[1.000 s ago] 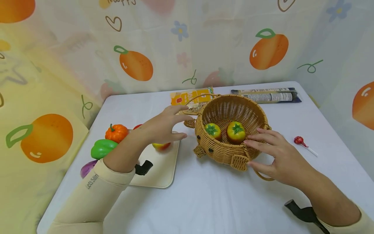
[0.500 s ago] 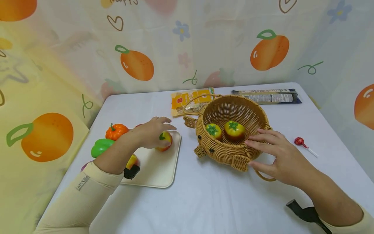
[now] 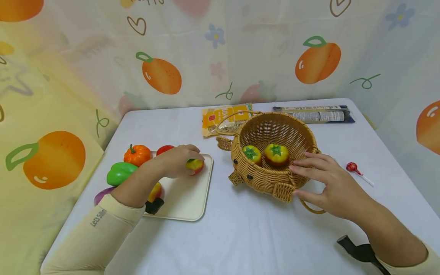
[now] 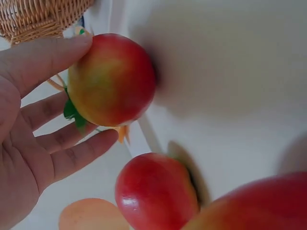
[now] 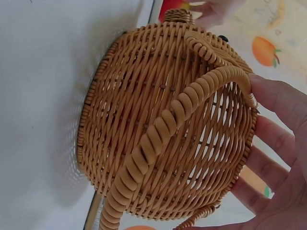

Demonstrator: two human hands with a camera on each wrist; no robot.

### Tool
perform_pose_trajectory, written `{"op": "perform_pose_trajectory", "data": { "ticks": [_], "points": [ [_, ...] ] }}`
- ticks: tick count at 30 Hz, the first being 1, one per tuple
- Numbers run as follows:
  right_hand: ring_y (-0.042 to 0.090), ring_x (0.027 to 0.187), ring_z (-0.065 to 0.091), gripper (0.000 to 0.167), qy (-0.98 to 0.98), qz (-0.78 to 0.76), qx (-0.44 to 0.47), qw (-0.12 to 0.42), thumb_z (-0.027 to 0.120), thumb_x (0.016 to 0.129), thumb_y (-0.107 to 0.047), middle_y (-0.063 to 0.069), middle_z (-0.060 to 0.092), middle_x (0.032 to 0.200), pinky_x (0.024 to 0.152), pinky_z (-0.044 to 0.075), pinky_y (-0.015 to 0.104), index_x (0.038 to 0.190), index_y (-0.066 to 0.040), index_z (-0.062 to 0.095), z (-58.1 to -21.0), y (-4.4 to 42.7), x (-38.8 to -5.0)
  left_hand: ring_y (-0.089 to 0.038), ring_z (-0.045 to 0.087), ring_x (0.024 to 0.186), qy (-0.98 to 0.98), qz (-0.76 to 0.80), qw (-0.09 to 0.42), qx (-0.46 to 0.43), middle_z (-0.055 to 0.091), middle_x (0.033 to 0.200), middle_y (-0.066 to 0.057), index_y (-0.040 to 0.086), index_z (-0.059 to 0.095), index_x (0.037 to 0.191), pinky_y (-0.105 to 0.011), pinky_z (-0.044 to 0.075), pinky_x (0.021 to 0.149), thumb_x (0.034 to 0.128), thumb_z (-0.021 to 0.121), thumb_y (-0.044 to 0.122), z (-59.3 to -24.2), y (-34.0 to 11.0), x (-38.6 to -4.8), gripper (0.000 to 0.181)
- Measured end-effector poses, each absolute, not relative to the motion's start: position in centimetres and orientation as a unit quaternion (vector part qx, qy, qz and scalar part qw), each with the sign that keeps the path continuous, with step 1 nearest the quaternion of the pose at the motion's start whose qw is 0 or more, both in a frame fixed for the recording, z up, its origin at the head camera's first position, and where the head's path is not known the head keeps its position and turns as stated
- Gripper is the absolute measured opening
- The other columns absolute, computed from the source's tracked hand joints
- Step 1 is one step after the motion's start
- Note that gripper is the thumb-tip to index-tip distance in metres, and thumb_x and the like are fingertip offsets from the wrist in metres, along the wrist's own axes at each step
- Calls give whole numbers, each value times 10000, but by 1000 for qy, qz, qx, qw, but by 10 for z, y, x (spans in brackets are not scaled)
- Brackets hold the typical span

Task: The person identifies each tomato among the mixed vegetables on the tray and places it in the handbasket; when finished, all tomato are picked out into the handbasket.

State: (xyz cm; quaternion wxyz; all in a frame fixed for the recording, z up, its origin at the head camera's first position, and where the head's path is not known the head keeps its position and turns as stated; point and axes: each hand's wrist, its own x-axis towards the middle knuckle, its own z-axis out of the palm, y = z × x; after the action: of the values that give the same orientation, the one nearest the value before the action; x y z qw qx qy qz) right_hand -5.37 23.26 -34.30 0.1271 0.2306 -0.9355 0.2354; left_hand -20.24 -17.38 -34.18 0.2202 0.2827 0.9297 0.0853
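My left hand (image 3: 177,162) holds a red-and-yellow toy fruit (image 4: 112,79) with green leaves between thumb and fingers, over the far right part of the cream tray (image 3: 197,194). More red-and-yellow fruits lie on the tray, one of them a red fruit (image 4: 156,191) below the held one. On the right, my right hand (image 3: 326,181) rests on the near right rim of a wicker basket (image 3: 264,179). Its fingers are nearly straight over the rim, and the thumb touches near the handle (image 5: 158,134). Two yellow-and-brown toy fruits (image 3: 276,154) with green tops sit inside the basket.
Left of the tray are an orange toy pumpkin (image 3: 137,155), a green pepper (image 3: 120,173) and a purple vegetable (image 3: 102,196), partly hidden. Behind the basket lie a yellow food packet (image 3: 225,118) and a long dark packet (image 3: 319,114). A red lollipop (image 3: 354,167) lies at right.
My left hand has moved left and down from beside the basket to the tray and taken hold of the fruit there. One fruit in the basket has shifted slightly; the right hand stays on the rim.
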Motion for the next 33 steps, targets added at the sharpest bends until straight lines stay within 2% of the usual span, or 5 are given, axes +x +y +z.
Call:
{"op": "perform_pose_trajectory", "data": {
  "ticks": [11,21,33],
  "points": [
    [347,1338,490,627,-932,239,235,141,949,683,-251,26,689,1281,967,472,675,1272,-193,740,-343,232,-52,-318,509,1295,926,107,202,299,547,1442,-93,228,713,1313,-474,522,1055,869,817,121,-345,-175,-200,468],
    [338,1339,494,603,-932,233,238,140,937,705,-267,14,686,1294,978,473,660,1268,-173,741,-343,231,-52,-304,523,1275,924,105,196,312,571,1404,-79,241,737,1274,-471,534,1037,869,820,136,-343,-181,-201,426],
    [341,1345,480,610,-933,234,239,135,936,710,-276,22,680,1301,972,471,667,1277,-170,736,-343,233,-54,-306,538,1260,913,100,159,361,595,1390,-75,231,737,1278,-461,538,1029,868,821,180,-315,-178,-198,422]
  ]
}}
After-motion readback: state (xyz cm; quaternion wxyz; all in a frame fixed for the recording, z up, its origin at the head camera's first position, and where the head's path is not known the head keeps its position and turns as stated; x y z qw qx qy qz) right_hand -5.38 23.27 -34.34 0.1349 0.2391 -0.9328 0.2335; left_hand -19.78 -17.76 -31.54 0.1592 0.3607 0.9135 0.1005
